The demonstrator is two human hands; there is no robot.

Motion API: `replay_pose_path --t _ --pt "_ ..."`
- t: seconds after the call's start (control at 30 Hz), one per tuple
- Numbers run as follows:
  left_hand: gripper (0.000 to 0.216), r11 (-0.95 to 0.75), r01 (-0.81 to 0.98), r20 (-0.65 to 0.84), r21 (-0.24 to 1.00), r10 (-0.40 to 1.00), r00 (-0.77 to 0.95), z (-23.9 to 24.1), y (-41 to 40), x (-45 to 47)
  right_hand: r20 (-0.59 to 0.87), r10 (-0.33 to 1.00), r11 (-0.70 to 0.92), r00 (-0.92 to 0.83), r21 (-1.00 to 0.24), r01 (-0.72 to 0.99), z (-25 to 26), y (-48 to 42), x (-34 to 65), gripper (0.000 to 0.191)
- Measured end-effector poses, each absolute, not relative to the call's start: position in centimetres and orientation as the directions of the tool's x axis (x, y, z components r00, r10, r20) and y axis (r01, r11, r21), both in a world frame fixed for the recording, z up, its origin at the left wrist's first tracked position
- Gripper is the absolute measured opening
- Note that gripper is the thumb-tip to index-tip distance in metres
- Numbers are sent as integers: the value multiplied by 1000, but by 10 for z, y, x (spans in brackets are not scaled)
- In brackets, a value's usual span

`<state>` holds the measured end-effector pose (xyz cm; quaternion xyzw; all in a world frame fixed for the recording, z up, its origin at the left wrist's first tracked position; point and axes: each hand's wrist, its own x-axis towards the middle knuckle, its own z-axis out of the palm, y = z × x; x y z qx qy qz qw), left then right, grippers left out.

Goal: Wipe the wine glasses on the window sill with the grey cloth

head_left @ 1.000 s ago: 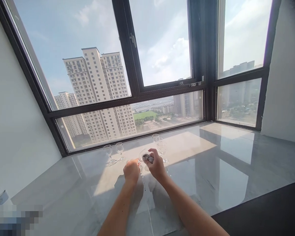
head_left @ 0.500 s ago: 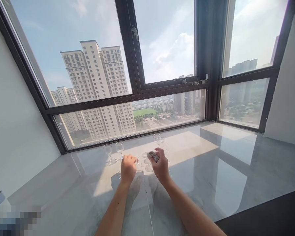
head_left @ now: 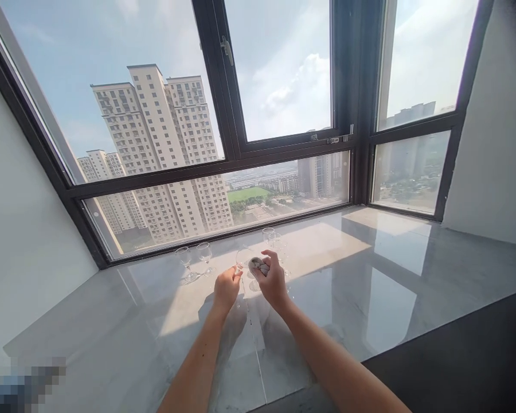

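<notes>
Our left hand (head_left: 226, 285) in a fingertip pinch on a clear glass (head_left: 242, 257), our right hand (head_left: 274, 280) tight around a bunched greyish cloth (head_left: 257, 265).

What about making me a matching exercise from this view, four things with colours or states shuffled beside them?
Things
1. Left hand
2. Right hand
3. Window frame
4. Field outside

Colours and states
A. Green
B. Holding a bunched cloth
C. Dark
D. Gripping a clear glass

Pairs: 1-D, 2-B, 3-C, 4-A
</notes>
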<state>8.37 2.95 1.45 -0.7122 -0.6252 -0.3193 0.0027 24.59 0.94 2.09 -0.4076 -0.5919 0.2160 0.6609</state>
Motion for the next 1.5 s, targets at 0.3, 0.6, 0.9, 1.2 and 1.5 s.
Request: replay_pose_path --t 0.3,0.6,0.9,1.2,1.5 --pt "26 -217 912 604 347 796 -41 15 24 79 624 727 577 286 -781 237 22 13 252 37" --pt "34 -180 855 568 486 809 -152 14 27 72 576 811 553 103 -813 183 18 14 251 40" --pt "34 -266 869 584 417 811 -32 11 34 73 463 886 461 -31 -870 177 10 16 251 40" --pt "25 -288 849 384 442 917 111 7 25 75 387 920 391 -57 -911 130 5 22 261 42" --pt "25 -216 887 321 409 944 82 10 22 77 362 929 359 -78 -932 -49 9 13 258 45"
